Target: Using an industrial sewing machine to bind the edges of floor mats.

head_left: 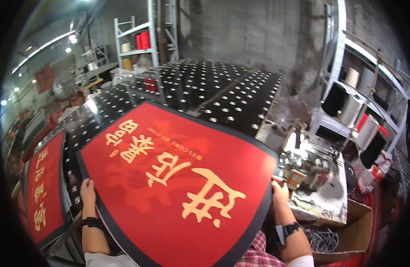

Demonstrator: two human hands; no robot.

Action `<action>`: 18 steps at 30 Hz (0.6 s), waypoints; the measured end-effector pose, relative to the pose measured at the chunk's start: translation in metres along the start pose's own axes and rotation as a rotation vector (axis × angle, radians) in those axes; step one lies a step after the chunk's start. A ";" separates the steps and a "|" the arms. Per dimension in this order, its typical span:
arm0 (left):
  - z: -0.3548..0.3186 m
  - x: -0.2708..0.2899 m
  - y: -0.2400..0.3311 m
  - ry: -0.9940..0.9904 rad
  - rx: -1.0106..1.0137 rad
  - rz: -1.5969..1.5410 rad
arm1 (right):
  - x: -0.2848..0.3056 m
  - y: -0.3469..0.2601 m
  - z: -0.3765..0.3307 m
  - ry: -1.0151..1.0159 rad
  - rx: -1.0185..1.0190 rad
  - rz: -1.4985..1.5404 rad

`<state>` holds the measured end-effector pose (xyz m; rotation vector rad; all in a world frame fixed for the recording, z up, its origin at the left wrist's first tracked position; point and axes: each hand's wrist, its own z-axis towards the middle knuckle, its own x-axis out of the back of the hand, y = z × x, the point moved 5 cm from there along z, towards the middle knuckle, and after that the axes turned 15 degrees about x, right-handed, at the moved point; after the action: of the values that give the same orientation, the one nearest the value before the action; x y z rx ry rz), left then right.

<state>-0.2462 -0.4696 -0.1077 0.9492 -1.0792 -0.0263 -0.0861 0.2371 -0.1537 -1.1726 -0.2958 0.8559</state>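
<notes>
Red mat: one, dark-bordered with pale gold characters, in the head view's centre (174,189), held tilted by both hands and hiding part of the table.
Left hand: (88,192) lower left, fingers curled around the mat's left edge.
Right hand: (280,192) lower right, gripping the mat's right edge; how tightly its fingers bend underneath, I cannot tell.
Sewing machine: one (309,162), right, near the right hand and in the way beside the mat's corner.
Table: one, black, studded (194,86), upper centre.
Second mat: (47,191) far left.
Thread cones: at least six (335,99) on the right-hand rack (336,53).
Red cones: two (145,41), upper left.
Cardboard box: one (357,238), lower right, by many metal pieces (320,240), too small to count.
</notes>
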 end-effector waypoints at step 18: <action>-0.024 -0.070 0.118 -0.686 0.400 -1.045 | -0.028 -0.035 -0.079 -0.244 -0.223 0.095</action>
<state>-0.3123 -0.3495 -0.0837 1.8656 -1.0938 -1.0918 -0.0408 0.1584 -0.1470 -1.2973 -0.5494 1.0726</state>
